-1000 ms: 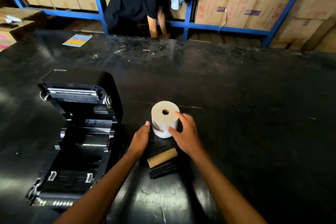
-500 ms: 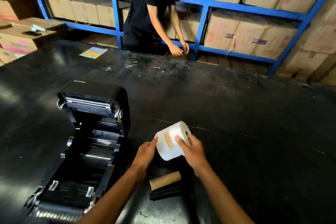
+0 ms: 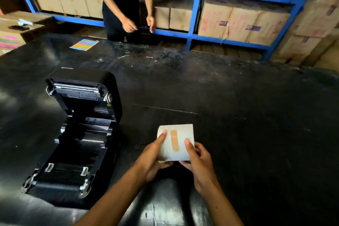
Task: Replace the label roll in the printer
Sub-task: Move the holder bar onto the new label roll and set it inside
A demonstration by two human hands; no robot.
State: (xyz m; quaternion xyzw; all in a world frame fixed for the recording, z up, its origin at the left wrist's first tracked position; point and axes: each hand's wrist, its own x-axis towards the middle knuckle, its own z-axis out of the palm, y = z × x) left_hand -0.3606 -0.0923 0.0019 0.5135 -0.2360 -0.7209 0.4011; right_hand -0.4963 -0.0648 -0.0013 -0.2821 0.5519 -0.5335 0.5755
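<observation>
A white label roll point(image 3: 180, 134) with a strip of brown tape across its side is lifted off the black table and turned on its side. My left hand point(image 3: 152, 158) grips its left end and my right hand point(image 3: 198, 159) grips its right end. The black label printer point(image 3: 78, 134) lies to the left with its lid swung fully open, and its roll bay shows no roll. The empty cardboard core seen earlier is hidden behind my hands.
The black table point(image 3: 238, 124) stretches far to the right and back. A coloured sticker sheet point(image 3: 84, 44) lies at its far edge. A person in black point(image 3: 121, 2) stands behind the table before blue shelves point(image 3: 197, 14) of cardboard boxes.
Both hands lifted the roll from standing on the table and tipped it sideways toward me. The person behind the table straightened up. The old core went out of sight under my hands.
</observation>
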